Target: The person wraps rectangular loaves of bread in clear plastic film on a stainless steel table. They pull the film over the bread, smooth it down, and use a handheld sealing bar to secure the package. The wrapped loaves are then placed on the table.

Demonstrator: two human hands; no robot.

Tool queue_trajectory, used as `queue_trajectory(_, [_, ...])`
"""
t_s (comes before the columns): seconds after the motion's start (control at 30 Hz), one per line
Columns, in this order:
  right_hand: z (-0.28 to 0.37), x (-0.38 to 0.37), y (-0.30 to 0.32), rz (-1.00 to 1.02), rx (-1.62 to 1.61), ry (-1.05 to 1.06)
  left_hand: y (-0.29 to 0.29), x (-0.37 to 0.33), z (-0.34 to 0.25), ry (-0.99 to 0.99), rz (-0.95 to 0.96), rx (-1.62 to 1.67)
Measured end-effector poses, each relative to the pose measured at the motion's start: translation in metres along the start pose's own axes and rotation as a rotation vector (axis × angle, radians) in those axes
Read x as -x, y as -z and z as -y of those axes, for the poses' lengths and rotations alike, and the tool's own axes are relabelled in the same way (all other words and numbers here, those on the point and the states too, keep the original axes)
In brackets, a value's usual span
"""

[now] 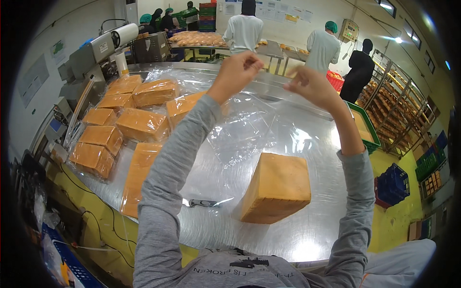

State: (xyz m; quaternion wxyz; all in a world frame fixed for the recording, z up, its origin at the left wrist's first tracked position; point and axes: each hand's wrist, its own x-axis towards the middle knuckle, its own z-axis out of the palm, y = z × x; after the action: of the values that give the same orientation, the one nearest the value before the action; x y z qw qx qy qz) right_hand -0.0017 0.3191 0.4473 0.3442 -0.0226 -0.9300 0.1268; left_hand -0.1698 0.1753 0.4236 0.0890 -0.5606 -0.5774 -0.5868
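Observation:
My left hand [237, 74] is raised over the far part of the steel table, its fingers curled in toward the thumb. Whether anything thin is between them cannot be made out. Level with it, my right hand [312, 86] hangs with bent fingers, smeared by motion. Below them lie clear plastic bags [245, 127], flat on the metal. A large unwrapped block loaf of bread [281, 185] stands nearer me, between my forearms. By my left forearm rests a knife [201, 203], partly hidden by the sleeve.
Several bagged loaves [144, 122] crowd the table's left side, beside a grey machine [89, 55]. A green crate [365, 127] stands at the right edge. Beyond are racks of bread [396, 103], blue crates [393, 185] and several people working. Cables cross the yellow floor at left.

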Motion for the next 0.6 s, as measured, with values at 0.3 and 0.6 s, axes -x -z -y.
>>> queue_trajectory(0.3, [0.001,0.018,0.0,0.073,0.194,-0.126,0.009,0.01,0.008,-0.232,-0.02,-0.345])
queue_trajectory(0.6, [0.016,0.024,-0.002,0.181,0.261,0.056,0.003,0.02,-0.027,-0.155,0.583,-0.538])
